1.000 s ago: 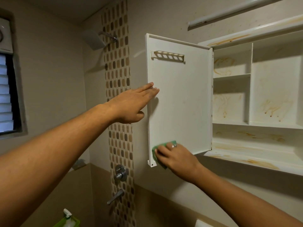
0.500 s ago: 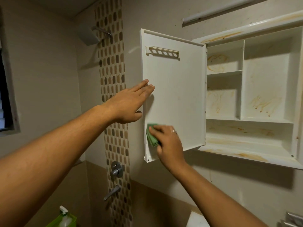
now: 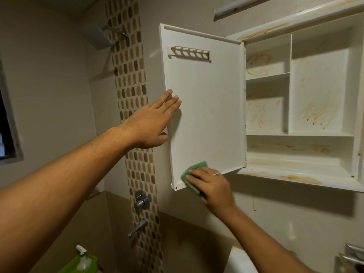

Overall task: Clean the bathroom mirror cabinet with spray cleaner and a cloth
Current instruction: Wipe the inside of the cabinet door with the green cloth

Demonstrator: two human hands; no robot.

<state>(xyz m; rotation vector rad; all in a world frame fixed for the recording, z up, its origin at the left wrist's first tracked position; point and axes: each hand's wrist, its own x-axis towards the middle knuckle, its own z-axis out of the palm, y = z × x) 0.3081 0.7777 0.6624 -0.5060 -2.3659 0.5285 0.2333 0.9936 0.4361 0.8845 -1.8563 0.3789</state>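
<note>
The white cabinet (image 3: pixel 319 91) hung on the wall with its door (image 3: pixel 206 107) swung wide open to the left, inner face toward me. Its shelves and back panels were streaked with orange-brown stains, while the door's face looked mostly plain white, with a small slotted rack near its top. The green cloth (image 3: pixel 195 167) lay flat against the door's lower left part, overlapping the bottom edge, pressed there under my right hand (image 3: pixel 210 184). The spray bottle (image 3: pixel 83 259) stood upright, white trigger on top, in a green tub (image 3: pixel 92 262) far below at the left.
</note>
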